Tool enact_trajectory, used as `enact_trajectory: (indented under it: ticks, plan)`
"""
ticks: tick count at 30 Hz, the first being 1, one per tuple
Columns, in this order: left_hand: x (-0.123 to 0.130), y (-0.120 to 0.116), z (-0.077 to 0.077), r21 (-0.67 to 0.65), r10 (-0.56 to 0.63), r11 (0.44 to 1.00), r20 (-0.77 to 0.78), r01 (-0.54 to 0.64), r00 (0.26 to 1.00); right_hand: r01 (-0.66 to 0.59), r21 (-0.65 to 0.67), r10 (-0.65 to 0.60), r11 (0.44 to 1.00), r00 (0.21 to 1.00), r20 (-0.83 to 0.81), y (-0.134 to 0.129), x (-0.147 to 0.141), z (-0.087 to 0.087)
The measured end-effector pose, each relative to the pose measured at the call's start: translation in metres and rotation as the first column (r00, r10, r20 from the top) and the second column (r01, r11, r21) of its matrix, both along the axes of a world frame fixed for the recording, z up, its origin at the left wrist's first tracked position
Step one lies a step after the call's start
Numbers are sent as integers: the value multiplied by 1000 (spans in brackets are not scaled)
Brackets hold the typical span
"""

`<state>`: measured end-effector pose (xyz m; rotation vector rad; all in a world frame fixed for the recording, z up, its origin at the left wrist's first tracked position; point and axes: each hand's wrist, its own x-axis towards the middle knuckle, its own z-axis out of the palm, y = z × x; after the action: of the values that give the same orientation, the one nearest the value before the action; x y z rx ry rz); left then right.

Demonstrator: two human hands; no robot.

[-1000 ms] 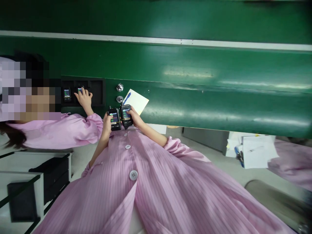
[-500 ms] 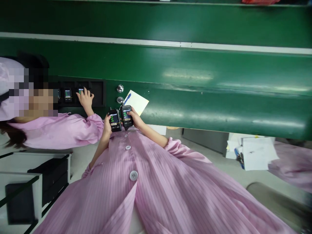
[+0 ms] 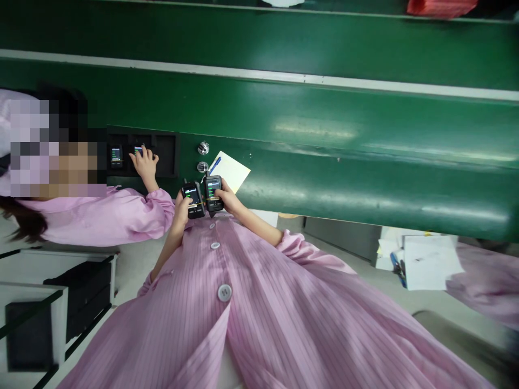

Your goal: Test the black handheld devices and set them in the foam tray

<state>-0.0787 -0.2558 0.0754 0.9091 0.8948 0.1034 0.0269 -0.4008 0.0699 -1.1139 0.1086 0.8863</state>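
Note:
Close to my body at the bench's near edge, my left hand [image 3: 180, 212] is wrapped round a black handheld radio [image 3: 196, 209] with a lit screen and a stubby antenna. Its thumb lies over the screen. Beside it, my right hand [image 3: 230, 201] grips a second black handheld radio [image 3: 213, 202], also lit, its thumb on the right part of the screen. Both radios are held side by side with screens facing up towards me. Just beyond them on the bench lie a sheet of pale paper [image 3: 233, 172] and a blue pen [image 3: 216, 162].
To the left, a co-worker's hand [image 3: 145, 165] reaches over a black compartment tray [image 3: 177, 156] holding another lit radio [image 3: 115, 155]. Two small metal knobs [image 3: 203, 147] sit on the green bench [image 3: 365, 178]. Papers [image 3: 432, 262] are at the right; a rack [image 3: 60, 319] stands lower left.
My left thumb has moved from the radio's side onto its screen. My right hand keeps its hold, thumb still at the screen. The whole view has shifted slightly.

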Motion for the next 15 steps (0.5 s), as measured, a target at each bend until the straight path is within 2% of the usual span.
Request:
enact_trajectory:
  ticks: [4, 8, 11, 15]
  plan:
    - [2, -1, 8, -23, 51, 998, 21, -51, 998, -21, 20, 23, 1000, 997, -74, 0, 1, 1]
    - [4, -1, 15, -73, 47, 996, 19, -46, 999, -2, -12, 2, 1000, 999, -46, 1, 2, -2]
    - [5, 0, 14, -82, 53, 995, 19, -51, 998, -5, -19, 4, 1000, 998, -66, 2, 2, -3]
    - [3, -1, 7, -68, 85, 994, 16, -84, 996, 8, -36, -11, 999, 996, -90, 3, 3, 5]
